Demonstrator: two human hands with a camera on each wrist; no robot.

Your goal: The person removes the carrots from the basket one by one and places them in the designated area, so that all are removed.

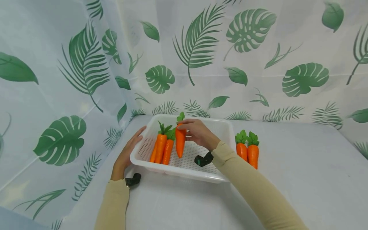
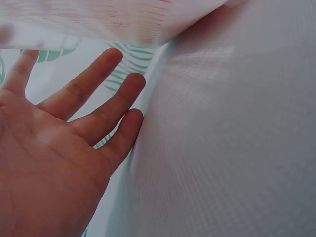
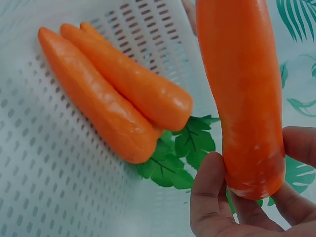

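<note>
My right hand (image 1: 198, 132) pinches an orange carrot (image 1: 180, 142) near its leafy top, tip pointing down, above a white perforated plastic basket (image 1: 184, 173). The right wrist view has this carrot (image 3: 247, 98) close up, with fingertips around its thick end. Several other carrots (image 3: 98, 94) lie side by side at the basket's left end, green leaves toward the back wall. Along the basket's left side is my left hand (image 1: 129, 151). Its fingers (image 2: 98, 106) are spread and fairly straight beneath the basket's edge in the left wrist view; whether they touch it I cannot tell.
Two more carrots (image 1: 253, 155) with green tops lie on the white table (image 1: 302, 179) just right of the basket. Leaf-printed curtains (image 1: 207, 73) rise behind and to the left of the table. A dark wrist camera (image 1: 203, 159) hangs over the basket.
</note>
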